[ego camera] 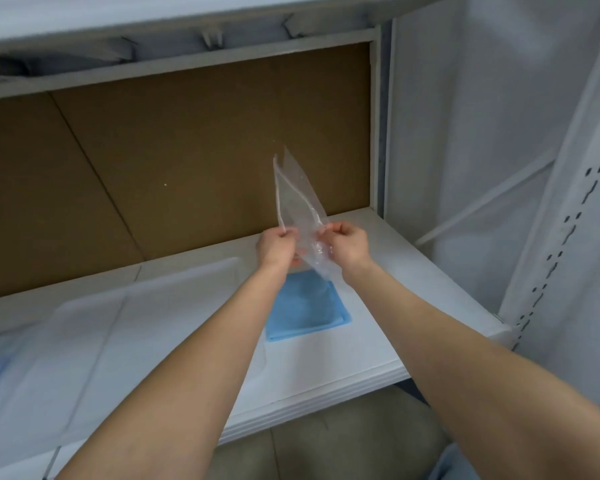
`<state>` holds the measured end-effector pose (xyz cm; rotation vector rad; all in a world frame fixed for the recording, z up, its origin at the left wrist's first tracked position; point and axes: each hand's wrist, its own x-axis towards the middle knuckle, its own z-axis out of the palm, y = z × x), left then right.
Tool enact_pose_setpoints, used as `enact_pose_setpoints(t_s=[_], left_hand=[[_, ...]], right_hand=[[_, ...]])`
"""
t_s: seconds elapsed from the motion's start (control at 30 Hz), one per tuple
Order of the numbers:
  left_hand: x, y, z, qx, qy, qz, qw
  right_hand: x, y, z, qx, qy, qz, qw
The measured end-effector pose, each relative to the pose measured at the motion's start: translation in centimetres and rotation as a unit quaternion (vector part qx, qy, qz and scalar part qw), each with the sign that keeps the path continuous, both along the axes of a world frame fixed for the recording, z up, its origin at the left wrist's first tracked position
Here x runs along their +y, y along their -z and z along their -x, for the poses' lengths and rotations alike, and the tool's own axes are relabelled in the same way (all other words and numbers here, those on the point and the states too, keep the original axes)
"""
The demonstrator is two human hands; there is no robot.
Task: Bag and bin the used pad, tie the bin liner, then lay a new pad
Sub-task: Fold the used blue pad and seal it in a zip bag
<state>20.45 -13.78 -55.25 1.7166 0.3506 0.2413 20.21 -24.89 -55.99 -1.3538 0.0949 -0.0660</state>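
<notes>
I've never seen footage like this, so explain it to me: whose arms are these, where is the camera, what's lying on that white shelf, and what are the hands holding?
No machine here: these are a person's two bare arms, filmed by one wide-angle camera worn on the head, looking forward and down. The left hand and the right hand each pinch a clear plastic bag, held up above the white shelf. On the shelf, below the bag, lies a square blue pad; to its left a larger white pad is spread flat. Behind is a brown back panel.
</notes>
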Motion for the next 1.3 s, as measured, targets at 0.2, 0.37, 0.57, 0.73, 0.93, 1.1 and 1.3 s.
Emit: enact_pose_setpoints(t_s=[0.2,0.37,0.57,0.73,0.93,1.1,1.3], left_hand=[[5.5,0.8,0.5,-0.021,-0.149,0.184,0.971],[7.7,3.0,2.4,0.058,-0.123,0.255,0.957],[5.7,6.9,2.8,0.172,-0.085,0.215,0.958],[4.6,7.3,2.5,0.189,-0.082,0.201,0.958],[4.7,6.9,2.9,0.231,-0.025,0.223,0.947],[4.8,5.8,3.5,0.299,0.131,0.021,0.945],[6.3,5.1,2.3,0.062,0.071,-0.404,0.91]], right_hand=[[0.3,0.3,-0.2,0.076,0.048,-0.066,0.994],[0.0,3.3,-1.1,0.152,-0.018,0.263,0.953],[0.6,6.5,0.3,0.185,-0.06,0.514,0.836],[0.9,7.5,-0.5,0.194,-0.053,0.443,0.873],[1.4,8.0,-1.4,0.225,-0.072,0.288,0.928],[1.4,7.6,-1.2,0.234,-0.07,0.211,0.946],[-1.3,7.0,-0.4,0.25,-0.016,0.13,0.959]])
